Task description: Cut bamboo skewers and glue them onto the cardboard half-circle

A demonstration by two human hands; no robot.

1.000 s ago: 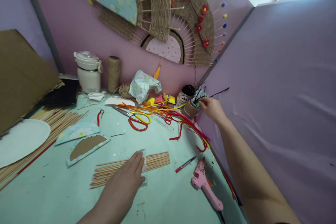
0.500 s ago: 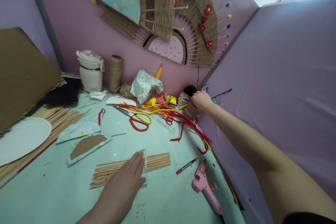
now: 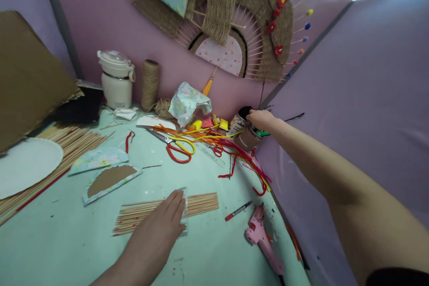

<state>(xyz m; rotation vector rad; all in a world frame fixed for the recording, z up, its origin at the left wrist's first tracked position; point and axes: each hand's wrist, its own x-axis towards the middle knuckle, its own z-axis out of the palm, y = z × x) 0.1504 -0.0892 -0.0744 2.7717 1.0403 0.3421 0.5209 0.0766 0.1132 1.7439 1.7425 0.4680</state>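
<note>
My left hand (image 3: 159, 228) lies flat with its fingers stretched out, pressing a clear ruler (image 3: 184, 219) across a row of thin wooden sticks (image 3: 203, 203). The sticks run side by side on the table, some with reddish ends. At the back right corner, my right hand (image 3: 263, 119) reaches over a dark-mouthed can (image 3: 237, 124) and a brown container (image 3: 247, 140) beside it. Its fingertips are bent down at the can's rim, and whether they grip anything is hidden. A red pen (image 3: 238, 211) and a pink glue gun (image 3: 263, 241) lie right of the sticks.
Scissors (image 3: 179, 152) and coloured pipe cleaners (image 3: 231, 143) lie mid-table. Fabric-covered half circles (image 3: 110, 181), a white disc (image 3: 31, 165) and more sticks (image 3: 72, 147) are at left. A white pot (image 3: 116, 82) and twine spool (image 3: 150, 85) stand behind. A purple wall (image 3: 368, 89) bounds the right.
The view has shifted slightly, so the wall decorations sit higher and further right. My right hand stays at the containers, and a green item beside it shows more. My left hand still rests on the ruler.
</note>
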